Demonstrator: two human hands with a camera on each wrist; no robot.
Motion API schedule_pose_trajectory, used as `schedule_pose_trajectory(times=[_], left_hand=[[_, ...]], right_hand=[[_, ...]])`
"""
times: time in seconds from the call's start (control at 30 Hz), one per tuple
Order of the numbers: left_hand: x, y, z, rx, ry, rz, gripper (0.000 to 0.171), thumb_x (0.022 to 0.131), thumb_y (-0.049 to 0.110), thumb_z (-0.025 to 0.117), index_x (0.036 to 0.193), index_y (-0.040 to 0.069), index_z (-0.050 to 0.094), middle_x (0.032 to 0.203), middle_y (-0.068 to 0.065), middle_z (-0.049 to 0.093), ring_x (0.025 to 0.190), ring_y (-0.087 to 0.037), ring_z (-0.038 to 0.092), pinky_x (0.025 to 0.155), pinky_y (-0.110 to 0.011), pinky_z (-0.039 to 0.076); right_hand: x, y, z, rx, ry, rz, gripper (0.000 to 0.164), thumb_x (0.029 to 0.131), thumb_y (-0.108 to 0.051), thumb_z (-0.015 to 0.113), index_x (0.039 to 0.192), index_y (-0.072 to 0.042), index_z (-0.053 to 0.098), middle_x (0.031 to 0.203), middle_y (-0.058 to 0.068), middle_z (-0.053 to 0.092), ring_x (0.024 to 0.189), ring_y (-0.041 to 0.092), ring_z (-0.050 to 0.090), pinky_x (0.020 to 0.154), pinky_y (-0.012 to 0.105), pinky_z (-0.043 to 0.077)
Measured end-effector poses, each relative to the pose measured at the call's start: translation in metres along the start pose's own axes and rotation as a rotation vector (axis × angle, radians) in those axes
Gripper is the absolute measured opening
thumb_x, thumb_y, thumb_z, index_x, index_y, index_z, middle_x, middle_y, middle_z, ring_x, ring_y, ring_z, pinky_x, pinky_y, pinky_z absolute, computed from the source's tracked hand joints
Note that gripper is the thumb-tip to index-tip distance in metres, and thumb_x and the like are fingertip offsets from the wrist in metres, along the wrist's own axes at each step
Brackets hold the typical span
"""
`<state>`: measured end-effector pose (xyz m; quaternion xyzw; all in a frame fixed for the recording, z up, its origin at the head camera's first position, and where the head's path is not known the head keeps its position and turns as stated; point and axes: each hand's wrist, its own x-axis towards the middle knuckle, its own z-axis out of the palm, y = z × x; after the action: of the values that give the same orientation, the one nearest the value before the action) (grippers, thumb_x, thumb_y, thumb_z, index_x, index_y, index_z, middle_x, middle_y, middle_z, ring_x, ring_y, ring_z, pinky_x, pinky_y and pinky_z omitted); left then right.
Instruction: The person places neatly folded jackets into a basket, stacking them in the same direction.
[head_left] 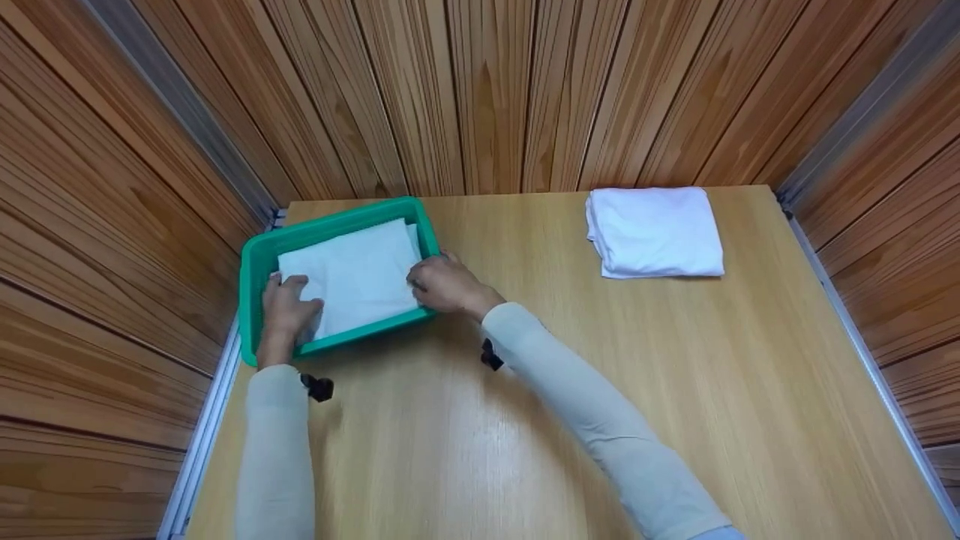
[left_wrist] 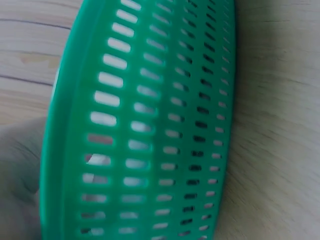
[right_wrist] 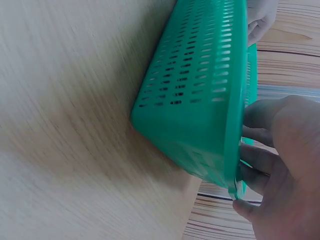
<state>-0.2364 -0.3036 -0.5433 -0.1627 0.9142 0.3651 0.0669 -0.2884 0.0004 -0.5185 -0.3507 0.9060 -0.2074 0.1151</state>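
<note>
Plank walls (head_left: 487, 97) with metal rails (head_left: 196, 442) at their edges close in a wood-topped desk (head_left: 525, 420). At the desk's 10 o'clock stands a green basket (head_left: 367, 328), its sides pierced with rows of slots. A white cloth (head_left: 352, 270) lies folded flat inside it, slightly turned against the basket's walls. At about 1 o'clock on the desk, well apart from the basket, lies another folded cloth (head_left: 660, 234), also white.

Of the 2 hands, the left hand (head_left: 287, 307) is inside the basket at 8 o'clock, at the cloth's edge, thumb spread away from the fingers. The right hand (head_left: 450, 283) comes over the rim at 3 o'clock, thumb and bent fingers reaching inside. Whether either hand is grasping the cloth or merely touching it, I cannot tell. Pale sleeves (head_left: 276, 450) cover the 2 arms, with a small black device (head_left: 319, 388) at each wrist.
</note>
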Motion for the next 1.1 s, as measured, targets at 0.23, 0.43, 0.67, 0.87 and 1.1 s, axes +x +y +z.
schedule_pose_trajectory(times=[0.23,0.43,0.67,0.87,1.1], left_hand=[[0.000,0.015,0.002,-0.062,0.141,0.088,0.042,0.106,0.013,0.058,0.145,-0.003,0.060,0.166,-0.026,0.037,0.156,-0.043,0.029,0.128,-0.062,0.028],[-0.002,0.037,0.004,-0.098,0.214,0.137,0.032,0.107,0.012,0.058,0.133,-0.003,0.069,0.139,-0.024,0.060,0.132,-0.040,0.052,0.123,-0.060,0.033],[-0.007,0.063,0.017,-0.164,0.234,0.195,0.024,0.108,0.013,0.058,0.120,-0.001,0.073,0.113,-0.020,0.071,0.103,-0.030,0.063,0.100,-0.044,0.050],[-0.010,0.082,0.029,-0.237,0.189,0.233,0.026,0.110,0.021,0.058,0.118,0.001,0.074,0.104,-0.015,0.072,0.092,-0.023,0.062,0.078,-0.028,0.049],[-0.012,0.101,0.046,-0.294,0.124,0.270,0.031,0.110,0.024,0.057,0.119,-0.001,0.072,0.098,-0.013,0.070,0.085,-0.022,0.063,0.073,-0.028,0.051]], right_hand=[[-0.007,0.009,-0.009,0.089,0.066,-0.027,0.030,0.108,-0.020,0.062,0.132,-0.008,0.076,0.134,0.008,0.075,0.124,0.027,0.065,0.114,0.046,0.045],[-0.013,0.016,-0.021,0.123,0.101,-0.043,0.027,0.109,-0.018,0.061,0.129,-0.009,0.077,0.130,0.008,0.076,0.115,0.023,0.066,0.109,0.041,0.051],[-0.024,0.028,-0.031,0.114,0.129,-0.081,0.026,0.109,-0.014,0.059,0.126,-0.006,0.078,0.124,0.010,0.078,0.109,0.024,0.067,0.103,0.039,0.058],[-0.038,0.042,-0.041,0.131,0.180,-0.059,0.025,0.108,-0.011,0.060,0.125,-0.006,0.078,0.123,0.010,0.078,0.111,0.025,0.068,0.102,0.038,0.059],[-0.059,0.066,-0.051,0.165,0.245,-0.020,0.021,0.108,-0.015,0.063,0.120,-0.009,0.079,0.117,0.008,0.078,0.103,0.023,0.071,0.094,0.038,0.061]])
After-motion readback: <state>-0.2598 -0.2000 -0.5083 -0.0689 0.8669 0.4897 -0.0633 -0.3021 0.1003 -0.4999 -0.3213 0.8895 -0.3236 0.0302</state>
